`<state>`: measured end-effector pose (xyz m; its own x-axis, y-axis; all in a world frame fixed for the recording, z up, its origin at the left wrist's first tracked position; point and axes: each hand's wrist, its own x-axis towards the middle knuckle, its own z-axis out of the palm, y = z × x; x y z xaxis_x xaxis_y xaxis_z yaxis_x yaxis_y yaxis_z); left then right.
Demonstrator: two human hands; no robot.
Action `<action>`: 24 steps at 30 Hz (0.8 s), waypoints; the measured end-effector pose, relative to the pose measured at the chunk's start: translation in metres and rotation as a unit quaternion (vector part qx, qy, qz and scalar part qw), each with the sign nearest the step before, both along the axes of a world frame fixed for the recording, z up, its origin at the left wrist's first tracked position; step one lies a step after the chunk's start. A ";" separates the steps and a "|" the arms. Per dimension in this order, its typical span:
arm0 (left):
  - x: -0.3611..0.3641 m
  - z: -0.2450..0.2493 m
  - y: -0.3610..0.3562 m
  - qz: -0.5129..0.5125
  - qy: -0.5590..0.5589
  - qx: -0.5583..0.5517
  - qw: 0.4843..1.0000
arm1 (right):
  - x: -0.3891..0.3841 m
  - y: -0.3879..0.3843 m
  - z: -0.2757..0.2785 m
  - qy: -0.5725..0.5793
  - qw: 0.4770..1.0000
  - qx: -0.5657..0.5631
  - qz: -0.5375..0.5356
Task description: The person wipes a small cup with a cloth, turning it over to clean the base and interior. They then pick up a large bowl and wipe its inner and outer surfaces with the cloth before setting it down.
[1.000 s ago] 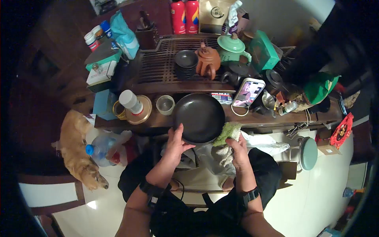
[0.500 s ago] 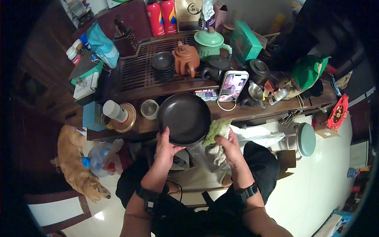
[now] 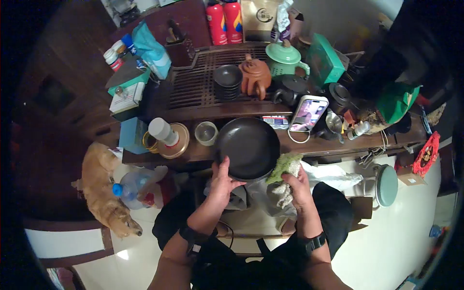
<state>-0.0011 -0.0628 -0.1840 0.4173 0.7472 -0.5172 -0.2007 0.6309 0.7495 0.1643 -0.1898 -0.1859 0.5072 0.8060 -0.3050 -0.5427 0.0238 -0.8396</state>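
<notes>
A round black shallow dish is tilted toward me at the front edge of the wooden tea table. My left hand grips its near rim, thumb on the inner face and fingers underneath. In my right hand is a bunched green and white cloth, pinched just right of the dish, with a white end dangling below. A small glass cup stands left of the dish. Behind its right side a phone leans upright with a lit screen.
A slatted tea tray carries stacked black bowls, a clay teapot and a green pot. A white-capped container stands on a round lid at left. On the floor are a dog, a water jug and a stool.
The whole view has swung, so the table and its things sit farther right in it. My hands still hold the dish and the cloth, the cloth still beside the dish's rim.
</notes>
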 end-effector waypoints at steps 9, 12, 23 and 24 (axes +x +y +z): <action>-0.002 -0.009 0.001 -0.013 -0.005 0.013 1.000 | 0.002 -0.001 -0.003 0.014 1.000 -0.008 0.014; 0.000 -0.009 0.000 0.010 0.012 0.011 1.000 | 0.006 -0.003 -0.007 -0.019 0.999 -0.025 0.014; 0.000 0.000 -0.001 0.011 0.000 -0.015 1.000 | 0.017 -0.015 0.085 -0.153 0.987 -0.007 0.054; 0.000 -0.005 0.000 0.010 0.008 -0.013 1.000 | 0.012 -0.006 0.100 -0.172 0.983 -0.005 0.065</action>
<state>-0.0012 -0.0632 -0.1890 0.3933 0.7412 -0.5440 -0.2013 0.6467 0.7357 0.1765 -0.1957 -0.0855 0.4739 0.8690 -0.1420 -0.2252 -0.0363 -0.9736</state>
